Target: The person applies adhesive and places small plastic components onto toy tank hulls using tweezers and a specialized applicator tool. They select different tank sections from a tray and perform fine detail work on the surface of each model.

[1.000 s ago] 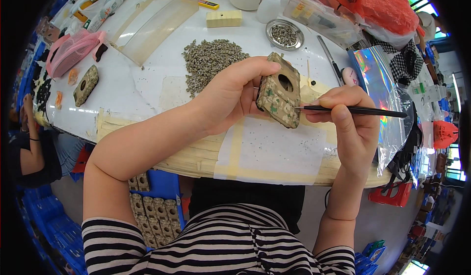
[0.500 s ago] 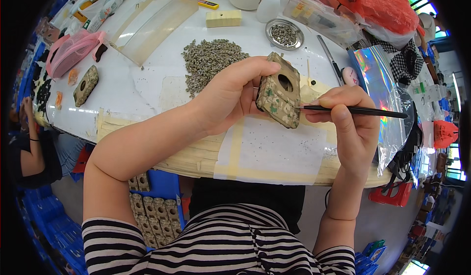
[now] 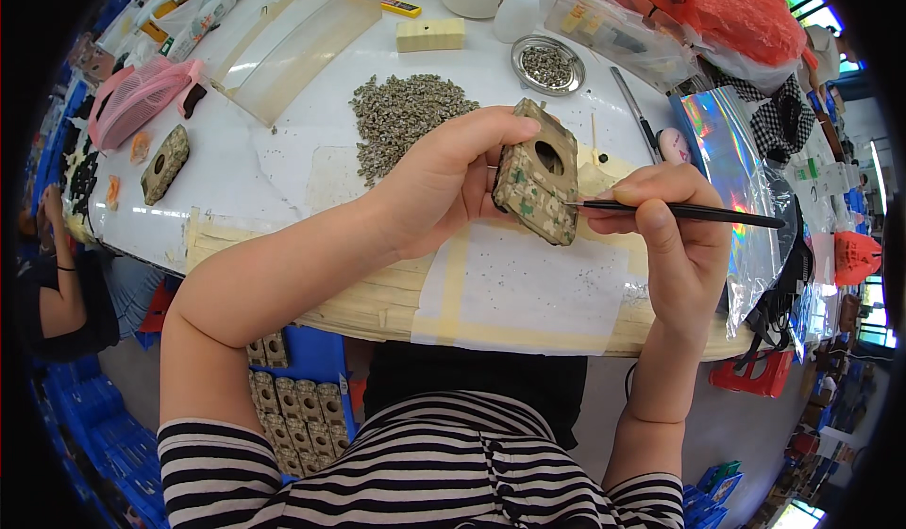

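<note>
My left hand (image 3: 462, 175) is closed round a camouflage-patterned case (image 3: 540, 189), a boxy block with a round dark hole in its face. It is held tilted above the white paper, my thumb on its upper edge. In my right hand (image 3: 675, 222) is a slim black pen-like tool (image 3: 727, 215), gripped between thumb and fingers. Its thin metal tip meets or nearly meets the case's right edge; what kind of tool it is I cannot tell. Beyond my left wrist lies a heap of small metallic pieces (image 3: 406, 118). A second camouflage case (image 3: 166, 166) rests at the left.
A round metal dish (image 3: 573, 76) of similar pieces stands behind. Taped white paper (image 3: 510, 302) with tiny specks lies below my hands. Around are a clear plastic tray (image 3: 293, 57), a pink mesh item (image 3: 146, 104), a white bottle (image 3: 517, 15), a red bag (image 3: 736, 19) and a blue crate (image 3: 321, 359).
Almost nothing differs. The case and the tool tip show only a very slight shift, and both hands keep their hold.
</note>
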Available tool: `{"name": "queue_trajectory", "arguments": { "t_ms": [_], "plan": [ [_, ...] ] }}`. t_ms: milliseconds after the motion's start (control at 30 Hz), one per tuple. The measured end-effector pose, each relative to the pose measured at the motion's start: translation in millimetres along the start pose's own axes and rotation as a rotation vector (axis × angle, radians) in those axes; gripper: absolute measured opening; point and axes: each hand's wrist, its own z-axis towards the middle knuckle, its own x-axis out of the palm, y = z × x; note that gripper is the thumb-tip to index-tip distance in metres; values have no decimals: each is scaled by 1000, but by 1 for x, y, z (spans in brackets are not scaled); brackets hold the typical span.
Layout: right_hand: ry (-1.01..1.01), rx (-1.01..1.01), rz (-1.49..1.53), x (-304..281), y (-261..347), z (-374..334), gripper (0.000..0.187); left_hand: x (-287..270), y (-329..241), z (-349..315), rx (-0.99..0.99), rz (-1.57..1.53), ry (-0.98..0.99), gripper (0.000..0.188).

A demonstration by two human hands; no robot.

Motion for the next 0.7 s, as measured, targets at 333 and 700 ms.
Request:
{"name": "queue_trajectory", "arguments": {
  "t_ms": [333, 700],
  "plan": [
    [77, -76, -138, -6, -2, 1, 22, 0, 0, 0, -12, -12, 6, 48],
    [53, -76, -155, -3, -1, 0, 22, 0, 0, 0, -3, -13, 10, 49]
  ]
}}
